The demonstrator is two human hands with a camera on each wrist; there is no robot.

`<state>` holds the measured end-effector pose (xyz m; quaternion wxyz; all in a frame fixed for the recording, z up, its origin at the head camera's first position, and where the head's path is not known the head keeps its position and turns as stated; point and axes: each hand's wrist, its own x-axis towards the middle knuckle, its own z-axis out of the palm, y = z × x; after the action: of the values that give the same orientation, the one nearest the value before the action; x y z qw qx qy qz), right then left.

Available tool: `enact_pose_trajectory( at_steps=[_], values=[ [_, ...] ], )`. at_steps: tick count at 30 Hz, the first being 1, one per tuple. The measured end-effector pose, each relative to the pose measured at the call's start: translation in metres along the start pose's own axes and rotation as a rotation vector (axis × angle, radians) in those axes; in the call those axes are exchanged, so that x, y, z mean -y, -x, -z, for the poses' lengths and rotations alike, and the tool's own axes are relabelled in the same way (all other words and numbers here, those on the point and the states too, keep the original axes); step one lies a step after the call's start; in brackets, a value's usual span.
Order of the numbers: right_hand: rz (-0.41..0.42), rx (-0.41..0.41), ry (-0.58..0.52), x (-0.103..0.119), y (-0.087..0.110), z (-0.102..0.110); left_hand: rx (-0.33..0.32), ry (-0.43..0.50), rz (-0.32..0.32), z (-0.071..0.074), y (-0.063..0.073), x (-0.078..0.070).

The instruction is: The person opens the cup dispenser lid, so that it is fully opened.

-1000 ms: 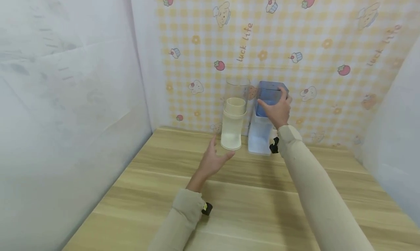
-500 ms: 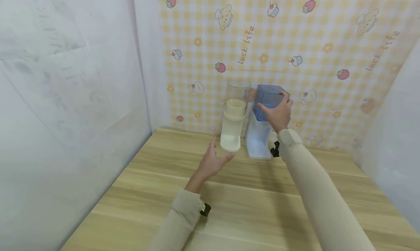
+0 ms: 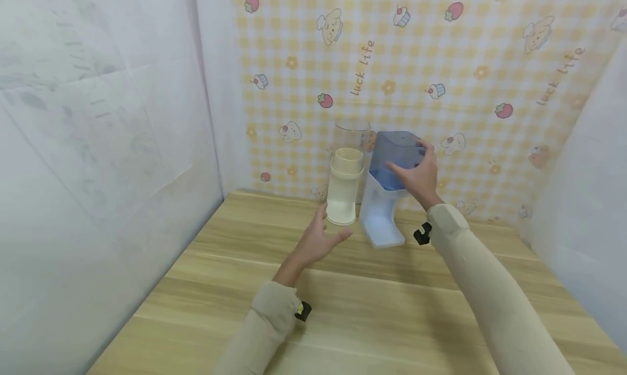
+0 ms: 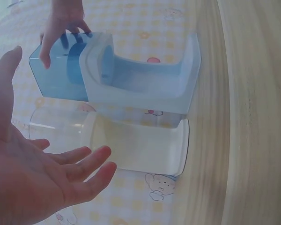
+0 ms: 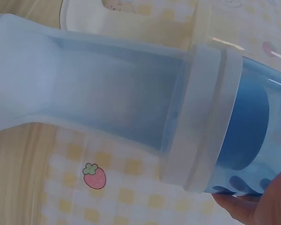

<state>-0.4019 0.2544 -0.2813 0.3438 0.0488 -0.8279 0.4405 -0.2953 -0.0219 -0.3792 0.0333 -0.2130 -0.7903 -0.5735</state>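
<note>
Head view: right fingers (image 3: 430,155) grip the blue tank (image 3: 393,147), left fingers (image 3: 320,214) spread and empty; a tank-only hold might let the pale base (image 3: 380,218) detach

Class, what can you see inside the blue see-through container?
Inside the blue container, a darker blue rounded part shows at its lower end. The right grip covers some of one side, hiding whatever lies behind it.
</note>
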Motion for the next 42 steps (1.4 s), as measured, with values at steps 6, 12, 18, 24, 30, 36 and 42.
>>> enact_pose_trajectory(
  at_steps=[6, 12, 18, 24, 30, 36, 42],
  values=[
    [0.013, 0.074, -0.068, 0.007, 0.018, 0.016, 0.024, -0.027, 0.098, 0.001, 0.007, -0.004],
    [0.049, 0.127, -0.146, 0.015, 0.035, 0.028, 0.044, -0.008, 0.082, 0.003, 0.006, -0.004],
    [0.099, 0.193, -0.251, 0.028, 0.051, 0.037, 0.075, 0.025, 0.063, 0.010, 0.007, -0.007],
    [0.122, 0.256, -0.330, 0.035, 0.069, 0.043, 0.093, 0.065, 0.067, 0.014, 0.011, -0.004],
    [0.184, 0.296, -0.506, 0.037, 0.081, 0.049, 0.126, 0.068, 0.050, 0.013, 0.012, -0.004],
    [0.258, 0.380, -0.695, 0.040, 0.093, 0.052, 0.167, 0.048, 0.021, 0.012, 0.014, -0.006],
    [0.323, 0.449, -0.778, 0.040, 0.098, 0.055, 0.191, 0.027, -0.013, 0.010, 0.013, -0.006]
  ],
)
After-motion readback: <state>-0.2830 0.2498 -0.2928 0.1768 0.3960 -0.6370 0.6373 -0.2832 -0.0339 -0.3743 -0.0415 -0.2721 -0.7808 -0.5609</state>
